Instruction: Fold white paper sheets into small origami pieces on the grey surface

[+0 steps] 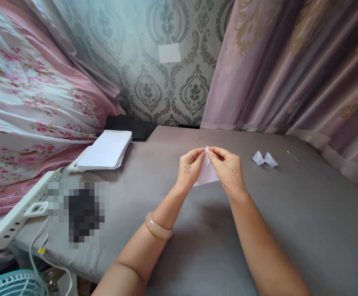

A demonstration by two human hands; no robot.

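Observation:
Between my two hands is a white sheet of paper (207, 174), folded to a narrow point at its top and wider below. My left hand (191, 166) pinches the pointed tip from the left, thumb and fingers closed on it. From the right, my right hand (227, 167) grips the same tip, its thumb beside the other thumb. The paper is held up above the grey cloth of the table (290, 230). Parts of its sides are hidden behind my fingers. Off to the right lies a folded white paper piece (265, 158) with two pointed halves.
A stack of white paper (105, 150) lies at the back left, in front of a black folder-like item (135, 127). A white power strip (21, 211) with cables runs along the left edge. A thin stick (293, 156) lies far right. Curtains (259, 65) hang behind.

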